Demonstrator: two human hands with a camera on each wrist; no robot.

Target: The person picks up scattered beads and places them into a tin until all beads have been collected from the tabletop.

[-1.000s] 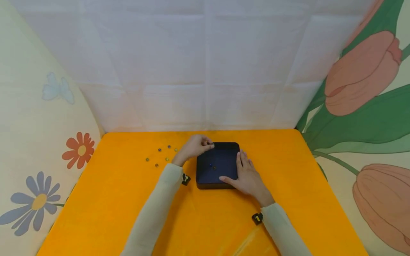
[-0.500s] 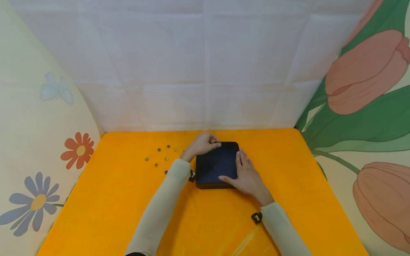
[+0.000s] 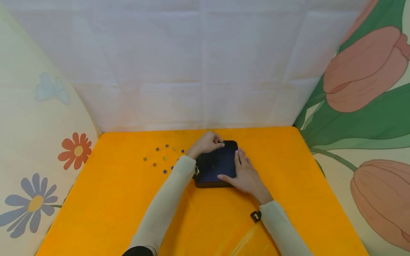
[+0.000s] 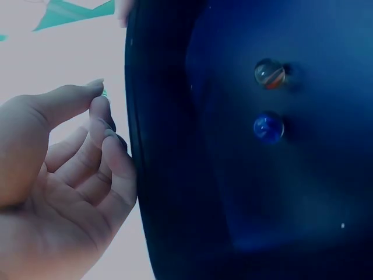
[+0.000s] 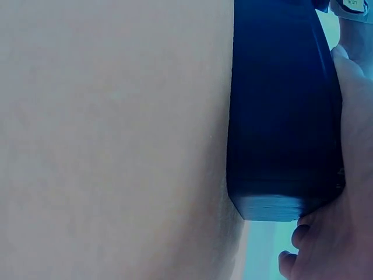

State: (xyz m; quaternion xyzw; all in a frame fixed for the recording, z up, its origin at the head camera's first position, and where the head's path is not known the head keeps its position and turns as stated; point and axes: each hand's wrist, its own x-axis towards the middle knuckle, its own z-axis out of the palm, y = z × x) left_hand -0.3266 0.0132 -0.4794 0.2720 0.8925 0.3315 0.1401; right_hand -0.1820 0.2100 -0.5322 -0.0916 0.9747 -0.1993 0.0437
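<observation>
In my left hand (image 3: 206, 144), thumb and fingertips pinch a green-glinting piece (image 4: 105, 92), mostly hidden, probably a marble. It is by the far rim of the dark tray (image 3: 213, 185); whether it is over that rim I can't tell. I take this as the step of bringing it to the tray; the next move calls for clearing the rim and loosening the pinch gently.

On the tray's floor a clear marble with an orange swirl (image 4: 270, 73) and a blue marble (image 4: 268, 128) lie near each other, not touching. My right hand (image 3: 246, 176) lies along the right wall, thumb spread over the tray, fingers extended, presumably steadying it. To the left, loose marbles (image 3: 164, 171) dot the yellow cloth (image 3: 112, 206), some close by my left sleeve (image 3: 168, 199).
</observation>
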